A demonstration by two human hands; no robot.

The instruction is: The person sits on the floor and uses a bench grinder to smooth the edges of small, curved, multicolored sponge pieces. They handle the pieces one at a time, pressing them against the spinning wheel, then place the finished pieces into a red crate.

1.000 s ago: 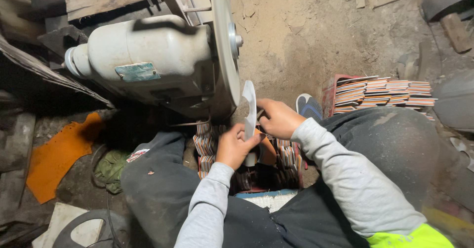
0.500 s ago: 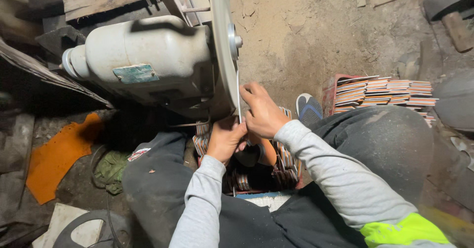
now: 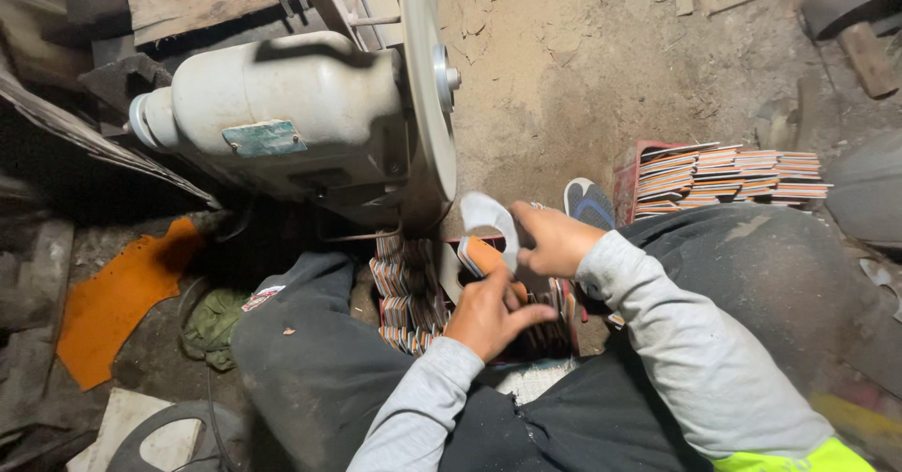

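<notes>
Two hands work between the knees of a seated person, just below a grinding disc [image 3: 427, 96] driven by a pale motor [image 3: 282, 120]. The right hand [image 3: 554, 239] holds a white sole blank [image 3: 489, 218], fingers clamped on its right edge; the blank stands tilted, close to the lower rim of the disc, though contact cannot be confirmed. The left hand [image 3: 489, 317] sits lower, fingers curled together around an orange-edged piece [image 3: 484, 256]; whether that piece is separate or part of the stack beneath cannot be told.

A box of stacked blanks [image 3: 409, 294] with multicoloured edges lies on the floor directly under the hands, between the legs. A second lot, the red crate [image 3: 719, 176], stands well apart to the right on the dirt floor [image 3: 583, 77], its contents laid in tidy rows. A shoe toe [image 3: 590, 201] shows just beside the crate. An orange scrap [image 3: 122, 294] lies to the left.

Progress, as judged: the work appears to be in mid-run. The ordered rows in the crate suggest a finished lot, but no visible difference in edge finish confirms this. The box under the hands holds a good number of pieces, so a substantial share seems outstanding. One blank is in hand at the disc.
</notes>
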